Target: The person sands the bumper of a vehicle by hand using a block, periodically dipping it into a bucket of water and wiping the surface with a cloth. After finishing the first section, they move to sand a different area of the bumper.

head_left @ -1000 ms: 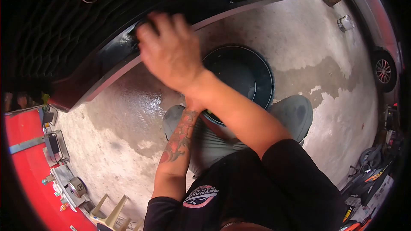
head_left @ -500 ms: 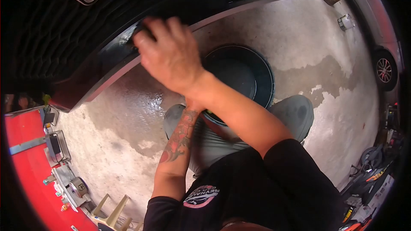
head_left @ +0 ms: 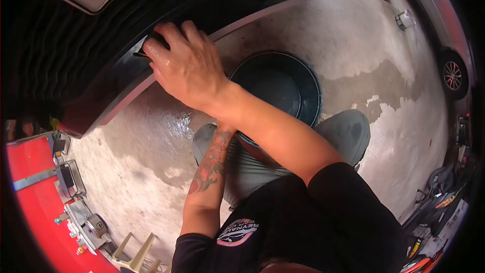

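**Slid left along the black panel**

Shifted a touch toward the upper left of the frame since a second ago: right hand (head_left: 188,68), knuckles up, fingers pressed together and curled over a small dark pad (head_left: 150,40). Pad held against the glossy black car panel (head_left: 118,78), upper left, right under the fingertips. Left hand hidden behind the right forearm, so no telling its grip; only the tattooed left forearm (head_left: 212,159) on show, centre frame. Just right of the right wrist, a dark round basin (head_left: 283,88) on the wet concrete floor (head_left: 151,136), sitting just above the grey-trousered knees (head_left: 348,131) in frame. Far lower left, a red workbench (head_left: 30,197); far right edge, another car's wheel (head_left: 451,76).
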Tool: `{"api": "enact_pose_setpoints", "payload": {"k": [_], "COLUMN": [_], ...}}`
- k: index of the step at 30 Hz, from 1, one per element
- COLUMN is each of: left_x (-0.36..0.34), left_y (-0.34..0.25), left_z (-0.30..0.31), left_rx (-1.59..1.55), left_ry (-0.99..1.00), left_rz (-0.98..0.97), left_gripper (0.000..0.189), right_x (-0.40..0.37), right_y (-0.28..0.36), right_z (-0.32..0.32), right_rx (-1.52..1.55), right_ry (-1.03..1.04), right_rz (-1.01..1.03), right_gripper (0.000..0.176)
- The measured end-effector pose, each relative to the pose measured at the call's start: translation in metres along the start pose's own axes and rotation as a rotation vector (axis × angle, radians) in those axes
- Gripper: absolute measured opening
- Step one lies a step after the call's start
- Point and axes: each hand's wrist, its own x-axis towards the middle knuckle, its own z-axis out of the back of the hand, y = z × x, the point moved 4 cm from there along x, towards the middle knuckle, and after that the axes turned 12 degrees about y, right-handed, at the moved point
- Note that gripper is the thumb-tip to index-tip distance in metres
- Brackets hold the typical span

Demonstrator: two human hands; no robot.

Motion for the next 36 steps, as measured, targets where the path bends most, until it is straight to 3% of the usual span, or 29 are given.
{"api": "enact_pose_setpoints", "payload": {"k": [3, 4, 7, 11, 13, 19, 22, 27, 29, 31, 33, 36], "left_x": [0.004, 0.007, 0.010, 0.000, 0.000, 0.012, 0.010, 0.006, 0.005, 0.010, 0.010, 0.010], "left_y": [-0.029, -0.040, -0.055, -0.013, -0.020, -0.059, -0.057, -0.040, -0.023, -0.049, -0.051, -0.052], "left_z": [0.012, 0.015, 0.018, 0.009, 0.010, 0.017, 0.019, 0.016, 0.011, 0.016, 0.017, 0.017], "left_rx": [0.459, 0.396, 0.320, 0.454, 0.466, 0.380, 0.363, 0.437, 0.542, 0.337, 0.335, 0.358], "left_ry": [-0.075, -0.066, -0.041, -0.114, -0.104, -0.092, -0.078, -0.156, -0.053, -0.127, -0.103, -0.103], "left_rz": [0.003, 0.034, 0.081, -0.041, -0.045, -0.019, 0.050, -0.079, -0.006, -0.042, -0.002, -0.005], "left_gripper": [0.038, 0.038, 0.035, 0.032, 0.029, 0.021, 0.025, 0.035, 0.031, 0.025, 0.021, 0.023], "right_x": [-0.004, -0.008, -0.014, -0.007, -0.006, -0.017, -0.013, 0.000, -0.004, -0.012, -0.014, -0.010], "right_y": [-0.029, -0.045, -0.071, -0.021, -0.009, -0.074, -0.062, -0.019, -0.032, -0.062, -0.087, -0.073], "right_z": [0.019, 0.032, 0.048, 0.016, 0.008, 0.056, 0.048, 0.018, 0.031, 0.051, 0.064, 0.053], "right_rx": [-0.055, -0.057, -0.087, -0.022, 0.020, -0.137, -0.107, -0.059, -0.122, -0.126, -0.118, -0.124], "right_ry": [-0.017, -0.007, -0.143, -0.037, 0.020, -0.116, -0.133, -0.060, -0.031, -0.018, -0.073, -0.087], "right_rz": [-0.057, -0.160, -0.204, -0.109, -0.091, -0.212, -0.185, 0.054, 0.085, -0.016, -0.078, -0.030], "right_gripper": [0.033, 0.034, 0.034, 0.033, 0.033, 0.033, 0.024, 0.015, 0.018, 0.024, 0.026, 0.026]}}
